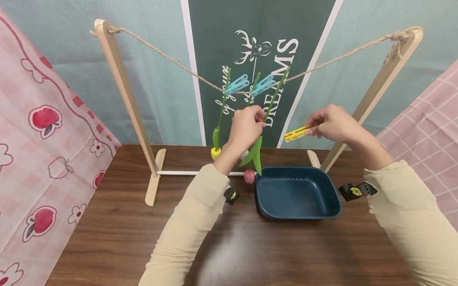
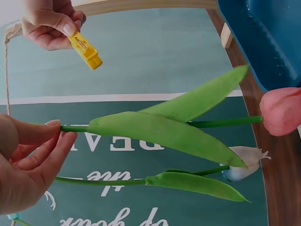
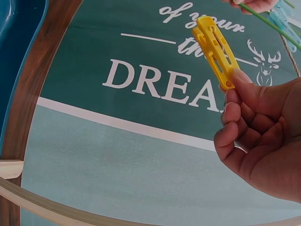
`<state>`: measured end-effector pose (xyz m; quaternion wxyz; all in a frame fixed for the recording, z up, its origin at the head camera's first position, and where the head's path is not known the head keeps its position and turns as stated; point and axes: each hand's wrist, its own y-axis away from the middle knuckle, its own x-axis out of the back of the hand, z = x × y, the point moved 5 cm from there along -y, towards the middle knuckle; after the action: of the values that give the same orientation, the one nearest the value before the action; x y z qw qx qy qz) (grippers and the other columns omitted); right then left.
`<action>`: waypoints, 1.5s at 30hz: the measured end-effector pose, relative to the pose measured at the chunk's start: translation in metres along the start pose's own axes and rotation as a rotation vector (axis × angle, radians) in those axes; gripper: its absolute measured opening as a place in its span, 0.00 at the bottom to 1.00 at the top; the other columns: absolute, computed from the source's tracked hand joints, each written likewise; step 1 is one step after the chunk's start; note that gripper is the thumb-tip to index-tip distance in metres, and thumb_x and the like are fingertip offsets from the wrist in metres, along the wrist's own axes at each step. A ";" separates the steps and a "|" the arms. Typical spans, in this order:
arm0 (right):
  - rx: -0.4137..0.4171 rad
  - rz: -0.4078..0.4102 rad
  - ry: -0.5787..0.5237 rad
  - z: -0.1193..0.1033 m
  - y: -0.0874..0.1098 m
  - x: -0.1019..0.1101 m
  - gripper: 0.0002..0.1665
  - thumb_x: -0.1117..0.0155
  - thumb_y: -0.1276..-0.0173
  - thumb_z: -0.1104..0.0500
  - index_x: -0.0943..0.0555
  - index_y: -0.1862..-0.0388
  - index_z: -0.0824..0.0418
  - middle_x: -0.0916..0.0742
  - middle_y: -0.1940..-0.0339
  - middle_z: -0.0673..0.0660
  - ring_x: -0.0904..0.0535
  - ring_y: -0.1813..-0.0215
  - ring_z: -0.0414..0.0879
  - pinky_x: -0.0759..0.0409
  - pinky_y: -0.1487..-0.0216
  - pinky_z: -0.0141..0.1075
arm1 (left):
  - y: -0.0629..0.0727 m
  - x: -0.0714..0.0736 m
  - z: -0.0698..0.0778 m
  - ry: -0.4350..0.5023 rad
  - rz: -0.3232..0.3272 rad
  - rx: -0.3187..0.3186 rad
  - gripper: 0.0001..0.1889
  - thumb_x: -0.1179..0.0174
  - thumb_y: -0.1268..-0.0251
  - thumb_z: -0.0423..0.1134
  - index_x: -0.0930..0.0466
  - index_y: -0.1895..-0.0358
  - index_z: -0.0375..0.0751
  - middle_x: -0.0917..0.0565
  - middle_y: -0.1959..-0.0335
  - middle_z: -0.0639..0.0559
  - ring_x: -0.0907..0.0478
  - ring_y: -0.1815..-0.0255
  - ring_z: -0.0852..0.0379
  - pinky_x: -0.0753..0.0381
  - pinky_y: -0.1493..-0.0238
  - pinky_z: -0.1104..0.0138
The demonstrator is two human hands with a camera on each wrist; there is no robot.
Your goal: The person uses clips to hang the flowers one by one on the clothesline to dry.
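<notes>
My left hand pinches the green stem of a pink tulip, which hangs flower-down with its stem end up by the rope. In the left wrist view the thumb and fingers grip the stem just above the leaves. Between thumb and fingers, my right hand holds a yellow clothespin, away from the rope. Two blue clothespins clip a yellow tulip and a white tulip to the rope, both upside down. The left hand and forearm partly hide these in the head view.
A dark blue basin stands on the wooden table below the hands. Wooden posts carry the rope at either side, with a white rod low between their feet. Behind hangs a green and blue cloth with printed lettering.
</notes>
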<state>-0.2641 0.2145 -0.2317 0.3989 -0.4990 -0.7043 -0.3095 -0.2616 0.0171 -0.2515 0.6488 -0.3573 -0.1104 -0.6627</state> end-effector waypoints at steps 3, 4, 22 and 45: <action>0.003 -0.001 0.011 -0.001 0.000 0.002 0.06 0.38 0.42 0.69 0.20 0.66 0.72 0.18 0.78 0.58 0.27 0.75 0.51 0.32 0.77 0.36 | -0.001 0.002 0.002 0.000 0.000 0.012 0.04 0.39 0.44 0.31 0.19 0.65 0.37 0.19 0.73 0.51 0.24 0.70 0.58 0.28 0.67 0.72; 0.003 0.000 0.012 -0.002 0.000 0.002 0.06 0.38 0.42 0.69 0.20 0.66 0.72 0.18 0.78 0.58 0.27 0.75 0.51 0.32 0.77 0.36 | -0.001 0.002 0.002 -0.002 0.000 0.014 0.04 0.39 0.44 0.31 0.19 0.65 0.37 0.19 0.73 0.51 0.24 0.70 0.58 0.28 0.67 0.72; 0.012 0.041 0.047 -0.014 -0.004 0.019 0.08 0.38 0.41 0.67 0.19 0.64 0.71 0.18 0.77 0.58 0.27 0.76 0.49 0.34 0.76 0.36 | -0.004 0.003 0.002 -0.017 0.025 0.003 0.03 0.38 0.45 0.30 0.18 0.67 0.37 0.17 0.74 0.52 0.23 0.70 0.58 0.28 0.66 0.70; 0.047 0.108 0.095 -0.038 -0.009 0.037 0.07 0.38 0.41 0.68 0.18 0.65 0.71 0.17 0.77 0.59 0.27 0.76 0.49 0.33 0.77 0.36 | -0.005 0.003 0.005 -0.014 0.040 0.017 0.04 0.36 0.48 0.29 0.17 0.68 0.36 0.17 0.73 0.51 0.21 0.69 0.58 0.26 0.64 0.71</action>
<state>-0.2695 0.1972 -0.1810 0.4595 -0.5114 -0.6639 -0.2941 -0.2643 0.0187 -0.2441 0.6642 -0.3583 -0.1134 -0.6462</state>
